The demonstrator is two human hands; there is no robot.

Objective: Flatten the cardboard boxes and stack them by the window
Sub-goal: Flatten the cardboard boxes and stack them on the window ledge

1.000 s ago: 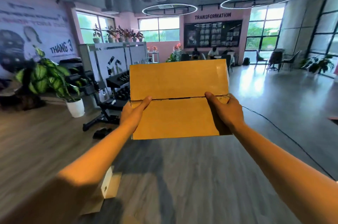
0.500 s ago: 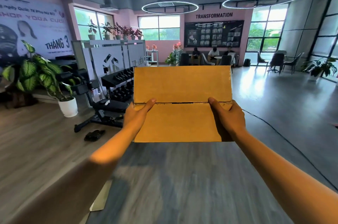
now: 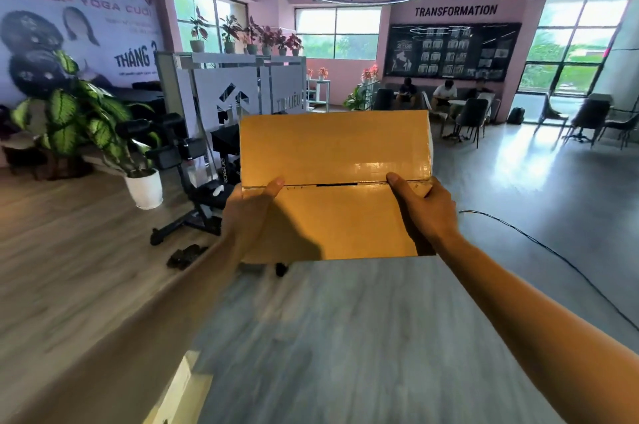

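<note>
A person is holding a cardboard box (image 3: 332,181) out in front at arm's length, above a grey floor (image 3: 345,337) that is stretching away to the far right toward tall windows (image 3: 567,46). The floor directly ahead and to the right is lying open, crossed only by a thin black cable (image 3: 539,243) running along the right side. To the left, the way is being narrowed by a potted plant (image 3: 86,126), a black workout bench (image 3: 193,195) and a white partition (image 3: 235,88); a dark item, too blurred to name, is lying on the wooden floor strip (image 3: 52,233) near the bench. At the far end, seated people are occupying chairs around a table (image 3: 456,105).

The left hand (image 3: 249,212) is gripping the box's left edge, its thumb lying across the near face at the seam. The right hand (image 3: 425,209) is gripping the right edge, thumb likewise lying at the seam, fingers wrapping behind. The box is sitting between the two hands, its two flaps meeting at a slightly gaping horizontal seam. A pale cardboard piece (image 3: 183,389) is showing at the near left edge.
</note>
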